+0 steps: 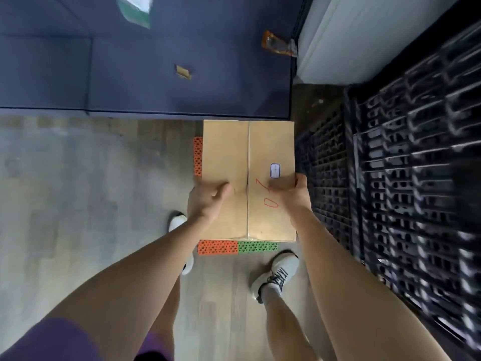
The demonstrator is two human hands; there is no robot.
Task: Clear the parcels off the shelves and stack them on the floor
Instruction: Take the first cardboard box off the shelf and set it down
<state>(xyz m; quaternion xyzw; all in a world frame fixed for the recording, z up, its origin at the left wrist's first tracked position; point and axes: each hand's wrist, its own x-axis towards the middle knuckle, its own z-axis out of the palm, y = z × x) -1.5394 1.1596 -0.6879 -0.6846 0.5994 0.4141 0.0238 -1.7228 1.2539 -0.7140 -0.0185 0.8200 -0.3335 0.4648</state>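
A brown cardboard parcel (pixel 248 162) with a taped centre seam, red handwriting and a small blue-edged sticker is in front of me, low over the floor. My left hand (pixel 205 200) holds its left side with the thumb lying across the top. My right hand (pixel 294 194) grips the right edge near the sticker, thumb on top. Under the parcel lie orange and green perforated mats (pixel 217 247). Whether the parcel rests on them or hangs just above them cannot be told.
A dark blue surface (pixel 130 74) spans the top, carrying an orange packet (pixel 277 44), a cardboard scrap (pixel 183 71) and a green-and-white bag (pixel 134 10). Black lattice pallets (pixel 416 165) stand along the right. My white shoes (pixel 276 276) stand on grey wood-look flooring (pixel 78 191).
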